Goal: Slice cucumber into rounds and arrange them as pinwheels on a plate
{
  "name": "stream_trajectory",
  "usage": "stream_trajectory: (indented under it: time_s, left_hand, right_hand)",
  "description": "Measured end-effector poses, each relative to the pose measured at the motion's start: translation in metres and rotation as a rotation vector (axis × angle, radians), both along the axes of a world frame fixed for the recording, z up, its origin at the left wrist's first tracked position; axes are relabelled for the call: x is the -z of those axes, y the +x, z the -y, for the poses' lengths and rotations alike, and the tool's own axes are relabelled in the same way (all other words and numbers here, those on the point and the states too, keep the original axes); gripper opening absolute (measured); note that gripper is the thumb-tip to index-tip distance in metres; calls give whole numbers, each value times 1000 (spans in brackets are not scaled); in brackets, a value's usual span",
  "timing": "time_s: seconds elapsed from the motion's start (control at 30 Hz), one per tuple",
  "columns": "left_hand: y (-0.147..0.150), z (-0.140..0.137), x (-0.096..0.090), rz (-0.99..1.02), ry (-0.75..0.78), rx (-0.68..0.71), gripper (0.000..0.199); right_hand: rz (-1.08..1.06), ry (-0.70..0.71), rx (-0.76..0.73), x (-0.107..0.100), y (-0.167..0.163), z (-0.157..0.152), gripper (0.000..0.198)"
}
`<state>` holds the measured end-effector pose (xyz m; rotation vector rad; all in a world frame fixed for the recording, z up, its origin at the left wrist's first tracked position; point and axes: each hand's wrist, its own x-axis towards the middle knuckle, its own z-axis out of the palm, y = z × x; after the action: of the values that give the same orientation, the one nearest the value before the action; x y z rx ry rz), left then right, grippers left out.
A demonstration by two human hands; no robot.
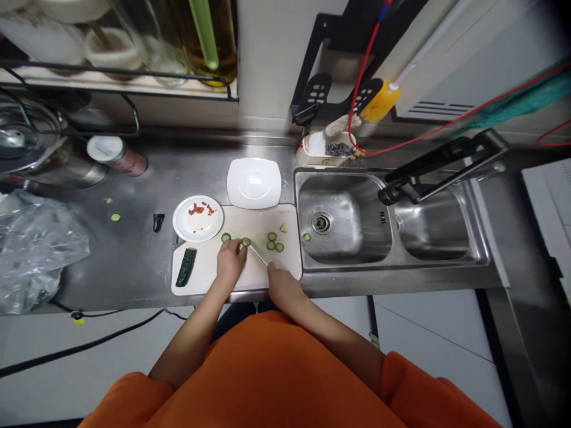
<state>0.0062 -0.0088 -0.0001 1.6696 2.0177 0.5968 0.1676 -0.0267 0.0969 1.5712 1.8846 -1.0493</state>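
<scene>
My left hand (231, 261) is closed over the cutting board, its fingertips at a cucumber slice (245, 242) with a pale cut face. Whether more cucumber lies under those fingers is hidden. In my right hand (282, 286) is a knife (259, 254), its handle wrapped by my fingers and its thin blade pointing up and left to that slice. The pale cutting board (250, 276) carries several loose cucumber slices (272, 237) on the right and one slice (226, 236) above my left hand. A dark green cucumber piece (185, 267) rests at the board's left.
A white plate with red bits (177, 223) overlaps the board's upper left; a square white plate (254, 178) stands behind. To the right is a double sink (348, 249) with a black faucet (423, 169). A plastic bag (40, 249) and a lidded jar (116, 156) are left.
</scene>
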Motion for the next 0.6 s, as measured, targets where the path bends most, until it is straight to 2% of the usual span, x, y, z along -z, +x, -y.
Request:
stream_trajectory:
  time_s: [0.23, 0.6]
  left_hand:
    - [2, -2, -3, 5, -31, -12, 21]
    - [5, -5, -5, 66, -56, -46, 20]
  right_hand:
    - [-6, 6, -25, 2, 2, 2, 39]
    - [51, -58, 25, -3, 21, 16, 42]
